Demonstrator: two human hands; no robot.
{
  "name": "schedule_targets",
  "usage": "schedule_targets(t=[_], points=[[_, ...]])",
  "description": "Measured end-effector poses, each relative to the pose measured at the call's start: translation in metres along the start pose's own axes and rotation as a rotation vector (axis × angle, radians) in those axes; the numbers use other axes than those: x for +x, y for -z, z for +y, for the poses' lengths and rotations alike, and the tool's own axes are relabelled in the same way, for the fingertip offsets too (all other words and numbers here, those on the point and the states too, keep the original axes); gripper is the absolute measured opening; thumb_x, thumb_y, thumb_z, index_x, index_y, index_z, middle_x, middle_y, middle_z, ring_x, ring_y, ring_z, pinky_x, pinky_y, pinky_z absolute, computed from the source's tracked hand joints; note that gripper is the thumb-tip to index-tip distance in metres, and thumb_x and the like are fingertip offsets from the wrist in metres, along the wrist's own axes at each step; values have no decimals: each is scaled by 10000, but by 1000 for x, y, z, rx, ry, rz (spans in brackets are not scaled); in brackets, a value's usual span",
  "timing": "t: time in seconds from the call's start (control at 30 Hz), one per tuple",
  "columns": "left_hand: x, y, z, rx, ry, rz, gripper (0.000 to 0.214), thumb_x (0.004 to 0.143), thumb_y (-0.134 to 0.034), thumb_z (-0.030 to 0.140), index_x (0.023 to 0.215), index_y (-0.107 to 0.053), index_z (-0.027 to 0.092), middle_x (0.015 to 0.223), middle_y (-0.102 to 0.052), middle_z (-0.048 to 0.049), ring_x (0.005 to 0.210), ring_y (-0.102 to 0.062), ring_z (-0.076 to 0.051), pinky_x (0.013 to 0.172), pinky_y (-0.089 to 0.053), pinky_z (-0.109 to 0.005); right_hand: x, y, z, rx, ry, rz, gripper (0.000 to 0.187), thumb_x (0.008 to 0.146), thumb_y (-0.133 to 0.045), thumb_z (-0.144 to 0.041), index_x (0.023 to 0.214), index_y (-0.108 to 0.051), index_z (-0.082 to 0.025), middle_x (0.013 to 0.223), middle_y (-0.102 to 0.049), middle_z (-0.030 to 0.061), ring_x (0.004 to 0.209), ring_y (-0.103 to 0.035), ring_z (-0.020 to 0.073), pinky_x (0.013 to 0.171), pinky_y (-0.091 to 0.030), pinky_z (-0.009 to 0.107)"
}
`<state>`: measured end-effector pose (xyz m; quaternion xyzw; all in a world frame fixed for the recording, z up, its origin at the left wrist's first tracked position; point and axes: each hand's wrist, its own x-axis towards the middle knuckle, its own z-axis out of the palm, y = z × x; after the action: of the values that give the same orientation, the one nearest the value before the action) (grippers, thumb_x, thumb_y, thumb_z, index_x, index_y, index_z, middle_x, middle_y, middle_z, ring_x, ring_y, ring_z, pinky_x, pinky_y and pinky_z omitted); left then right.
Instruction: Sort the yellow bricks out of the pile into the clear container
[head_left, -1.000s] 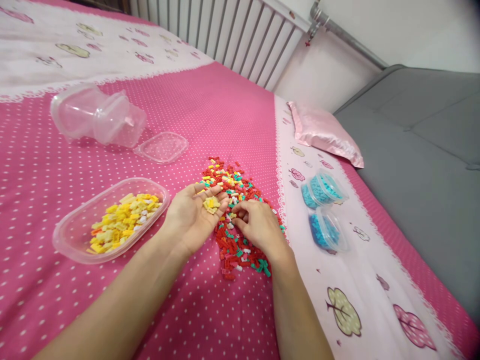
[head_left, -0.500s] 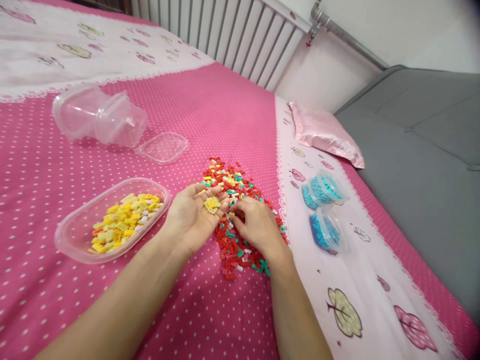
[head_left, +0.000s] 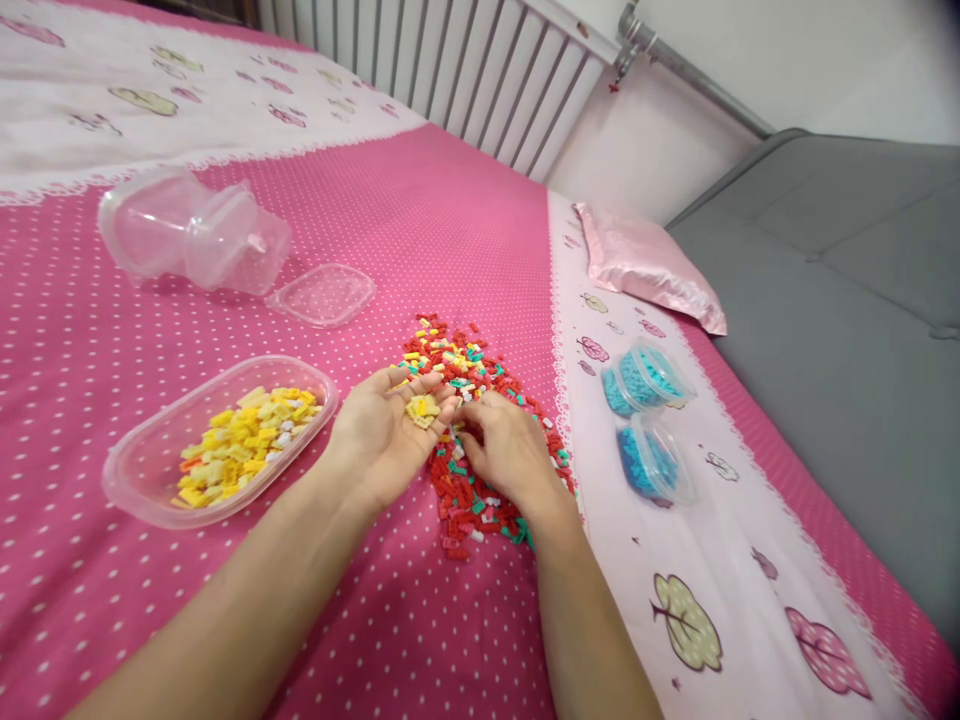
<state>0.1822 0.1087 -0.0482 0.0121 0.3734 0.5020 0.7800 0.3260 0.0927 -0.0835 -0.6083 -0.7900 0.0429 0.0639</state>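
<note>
My left hand (head_left: 386, 430) is palm up, fingers slightly curled, and carries a little heap of pale and bright yellow building bricks (head_left: 422, 410). Close beside its fingertips, my right hand (head_left: 504, 440) pinches thumb and forefinger together over the pile; a small pale brick seems to be at the fingertips, mostly hidden. Beneath both hands spreads the pile of mixed building bricks (head_left: 469, 490), mainly red with green, white, pink and yellow ones. To the left, a clear plastic tub (head_left: 142, 465) holds many yellow bricks and a few white and orange ones.
Two clear tubs of blue bricks (head_left: 646, 380) (head_left: 649, 462) stand on the right. Stacked clear containers (head_left: 191, 230) lie on their side at back left, near a clear lid (head_left: 322, 296). A pink pillow (head_left: 652, 265) rests by the grey headboard (head_left: 832, 260); a white radiator (head_left: 457, 70) is behind.
My right hand has moved slightly up and left, with its fingertips closer to my left fingers. The left hand still holds its yellow bricks in nearly the same place.
</note>
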Motion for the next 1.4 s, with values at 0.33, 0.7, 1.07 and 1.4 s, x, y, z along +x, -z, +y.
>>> schedule_targets(t=[0.33, 0.7, 1.07, 1.4], points=[[-1, 2, 0, -5, -6, 2, 153, 857, -345, 145, 845, -496, 127, 777, -559, -85, 650, -559, -133, 580, -520, -223, 1, -6, 2, 30, 33, 92, 99, 818, -509, -230, 861, -598, -218, 884, -619, 14, 781, -574, 162, 604, -333, 271], [-1, 1, 1, -9, 15, 1, 165, 851, -357, 147, 857, -517, 105, 754, -564, -90, 651, -561, -139, 578, -517, -227, 0, -4, 4, 40, 70, 29, 124, 810, -512, -223, 859, -626, -229, 849, -622, 4, 770, -574, 159, 596, -316, 269], [-2, 0, 2, -23, 23, 23, 168, 835, -355, 130, 842, -522, 137, 718, -571, -67, 623, -565, -133, 569, -518, -230, 0, 11, 8, 366, 65, 254, 87, 795, -579, -190, 856, -641, -193, 830, -650, 18, 743, -591, 138, 693, -455, 255], [-1, 1, -2, 3, 27, 7, 164, 841, -346, 120, 810, -506, 131, 722, -576, -65, 606, -573, -133, 589, -538, -245, -10, 30, -3, 663, 53, 679, 108, 805, -628, -262, 900, -627, -210, 818, -650, -1, 681, -612, 117, 644, -533, 267]])
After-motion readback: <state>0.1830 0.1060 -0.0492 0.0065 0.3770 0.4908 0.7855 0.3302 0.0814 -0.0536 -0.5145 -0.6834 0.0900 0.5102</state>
